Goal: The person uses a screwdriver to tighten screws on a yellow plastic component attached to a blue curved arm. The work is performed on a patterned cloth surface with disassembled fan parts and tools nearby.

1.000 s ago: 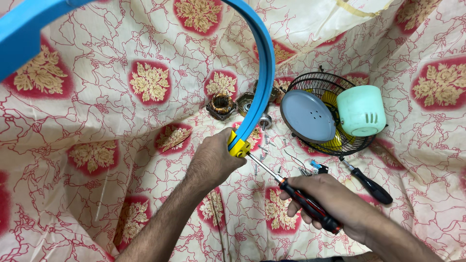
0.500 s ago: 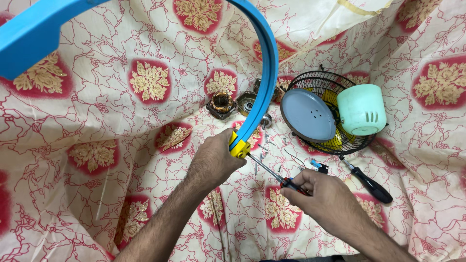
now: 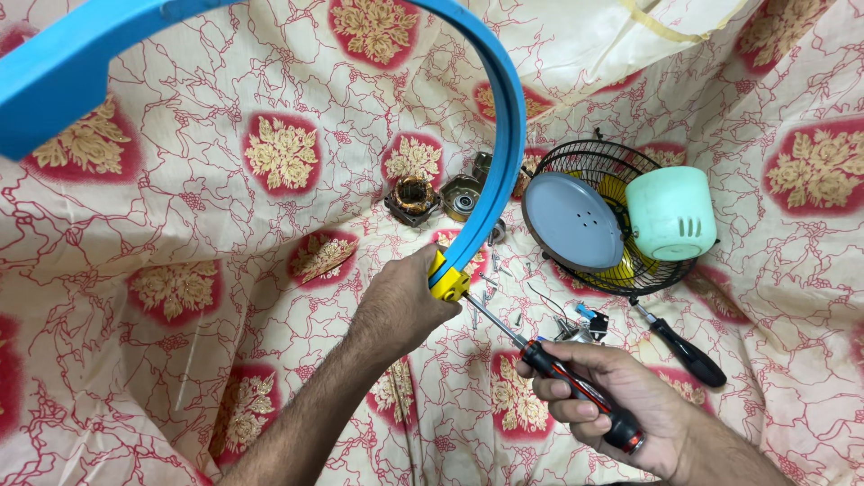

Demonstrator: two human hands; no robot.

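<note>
My left hand [image 3: 399,301] grips the lower end of a big blue plastic ring [image 3: 504,153] at its yellow clamp [image 3: 446,280]. The ring arcs up over the scene and out at the top left. In my right hand [image 3: 621,396] lies a screwdriver [image 3: 562,378] with a red and black handle. Its metal shaft points up-left and its tip meets the yellow clamp.
All lies on a cream cloth with red flower patches. A black wire fan guard [image 3: 621,211] holds a grey disc [image 3: 571,220] and a pale green motor cover [image 3: 670,213]. A second black screwdriver [image 3: 684,353], loose screws [image 3: 490,292] and motor parts [image 3: 414,198] lie nearby.
My right hand shifted its hold along the screwdriver handle, up to the shaft end and back down. The screwdriver tip stayed at the yellow clamp. The left hand kept still.
</note>
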